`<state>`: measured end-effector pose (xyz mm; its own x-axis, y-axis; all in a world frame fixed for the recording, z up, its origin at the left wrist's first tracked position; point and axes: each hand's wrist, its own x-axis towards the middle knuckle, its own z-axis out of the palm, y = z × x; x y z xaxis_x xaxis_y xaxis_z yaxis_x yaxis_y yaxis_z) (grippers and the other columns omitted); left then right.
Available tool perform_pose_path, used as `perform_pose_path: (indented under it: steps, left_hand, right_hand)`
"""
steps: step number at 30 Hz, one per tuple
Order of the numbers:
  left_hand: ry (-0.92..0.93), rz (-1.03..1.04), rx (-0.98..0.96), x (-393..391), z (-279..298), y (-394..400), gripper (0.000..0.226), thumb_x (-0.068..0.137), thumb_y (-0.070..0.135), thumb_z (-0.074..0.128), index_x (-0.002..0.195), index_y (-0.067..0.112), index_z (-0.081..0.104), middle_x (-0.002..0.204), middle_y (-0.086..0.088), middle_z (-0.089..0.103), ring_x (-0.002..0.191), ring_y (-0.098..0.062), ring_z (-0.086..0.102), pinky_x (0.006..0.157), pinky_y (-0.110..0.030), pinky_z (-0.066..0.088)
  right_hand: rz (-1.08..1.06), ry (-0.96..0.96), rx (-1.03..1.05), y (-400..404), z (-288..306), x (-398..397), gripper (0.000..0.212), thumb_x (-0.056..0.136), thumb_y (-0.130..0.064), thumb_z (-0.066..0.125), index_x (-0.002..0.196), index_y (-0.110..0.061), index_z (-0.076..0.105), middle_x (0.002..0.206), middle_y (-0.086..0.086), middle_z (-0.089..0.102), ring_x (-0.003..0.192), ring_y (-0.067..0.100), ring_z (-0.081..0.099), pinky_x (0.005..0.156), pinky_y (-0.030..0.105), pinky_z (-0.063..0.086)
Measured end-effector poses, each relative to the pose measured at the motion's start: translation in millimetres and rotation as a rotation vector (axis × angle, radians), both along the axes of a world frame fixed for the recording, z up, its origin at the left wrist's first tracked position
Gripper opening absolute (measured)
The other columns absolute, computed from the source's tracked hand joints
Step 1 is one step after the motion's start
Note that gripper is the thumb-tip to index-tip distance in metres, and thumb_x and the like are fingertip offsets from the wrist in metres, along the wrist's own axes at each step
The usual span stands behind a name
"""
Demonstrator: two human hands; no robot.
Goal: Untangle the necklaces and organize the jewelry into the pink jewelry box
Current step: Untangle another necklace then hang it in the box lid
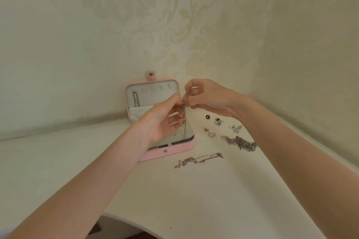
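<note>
The white counter (194,196) meets a patterned cream wall (174,25) at the back. The pink jewelry box (171,150) sits open near that wall, its lid (153,93) upright with a snap tab on top and a dark chain hanging inside at the lid's left.

The left hand (161,120) is raised over the box, its fingers (175,103) curled and pinching a thin chain (185,122) at the top. The right hand (207,99) meets it from the right, fingers (187,101) bent and pinching the same chain just beside the left fingertips. The chain hangs straight down over the box's tray.

On the counter right of the box lies a tangled silver chain pile (241,142). A thinner necklace (198,159) lies stretched out in front of the box. Between the pile and the right wrist are scattered small earrings and rings (218,121); their details are too small to tell.
</note>
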<state>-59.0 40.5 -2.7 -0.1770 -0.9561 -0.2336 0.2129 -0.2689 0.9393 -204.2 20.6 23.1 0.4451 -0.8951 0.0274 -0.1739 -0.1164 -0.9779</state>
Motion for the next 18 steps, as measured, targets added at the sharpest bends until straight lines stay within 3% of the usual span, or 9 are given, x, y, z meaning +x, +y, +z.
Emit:
perform_pose_path:
  steps: [5, 18]
  left_hand:
    - [-0.147, 0.082, -0.129, 3.7, -2.4, -4.7, 0.012, 0.082, 0.01, 0.06, 0.071, 0.014, 0.058, 0.063, 0.002, 0.054, 0.056, -0.01, 0.049, 0.05, -0.019, 0.042]
    - [-0.323, -0.008, -0.25, 8.6, -2.9, -4.7, 0.005, 0.082, 0.016, 0.067, 0.078, 0.012, 0.067, 0.065, 0.004, 0.063, 0.061, -0.005, 0.056, 0.057, -0.016, 0.045]
  right_hand:
    - [-0.089, -0.091, 0.019, -0.3, -0.9, -11.4, 0.024, 0.079, 0.01, 0.064, 0.093, -0.007, 0.055, 0.074, 0.01, 0.062, 0.063, 0.015, 0.054, 0.057, 0.017, 0.048]
    - [-0.116, 0.035, 0.045, -2.3, -1.0, -10.6, 0.03, 0.077, 0.01, 0.067, 0.099, -0.006, 0.056, 0.076, 0.009, 0.065, 0.062, 0.01, 0.06, 0.057, 0.015, 0.049]
